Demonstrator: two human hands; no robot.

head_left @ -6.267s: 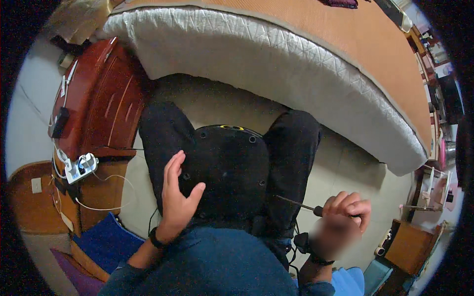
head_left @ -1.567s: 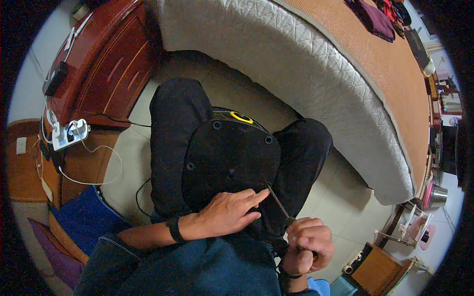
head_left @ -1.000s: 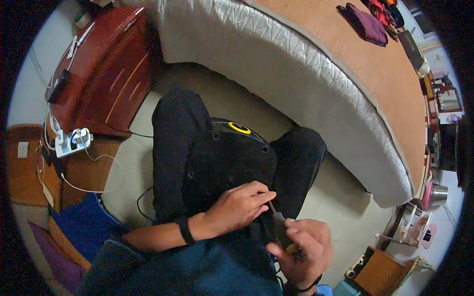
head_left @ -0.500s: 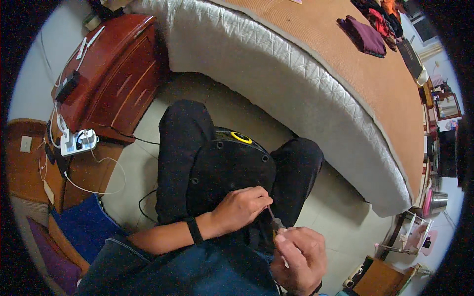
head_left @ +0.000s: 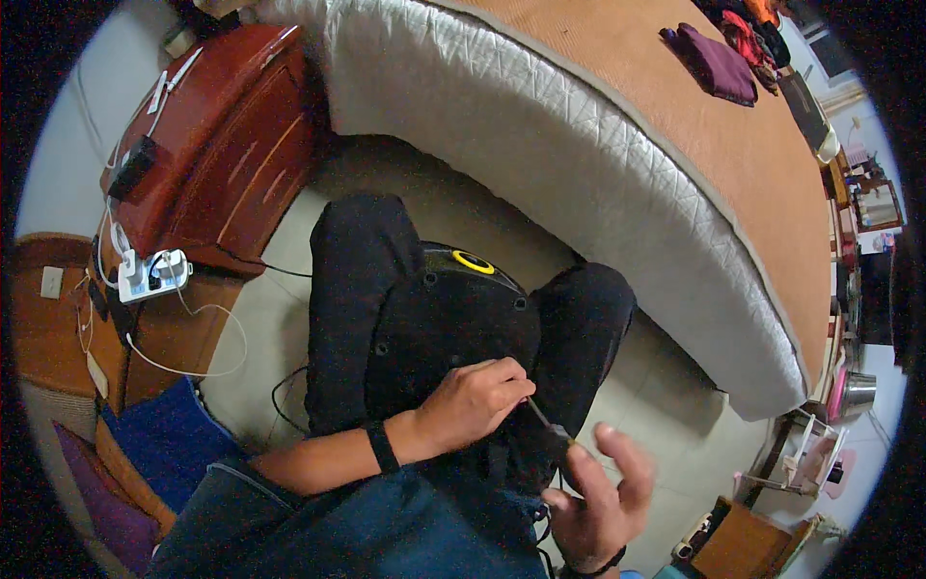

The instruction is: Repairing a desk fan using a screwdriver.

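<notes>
Quilted bed; hands at slim screwdriver: left narrow around shaft, right loosely wide.

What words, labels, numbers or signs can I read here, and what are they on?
None can be read.
Black rounded device: no lettering shows, only a yellow ring.
Screwdriver: nothing legible.
White power strip: any markings too small.
Far-right items: too small and blurred.
</notes>
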